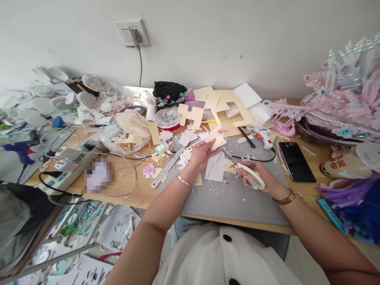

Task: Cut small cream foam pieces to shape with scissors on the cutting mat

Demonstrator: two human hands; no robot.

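As the left grip pinches, paper extends beyond it.

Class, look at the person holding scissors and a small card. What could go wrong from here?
The scissors in the right hand point toward the left hand, so a slip might nick a finger.
The card is small, so it could twist and be cut crookedly.
Loose paper scraps lie beneath, so a trimmed piece might get lost among them.
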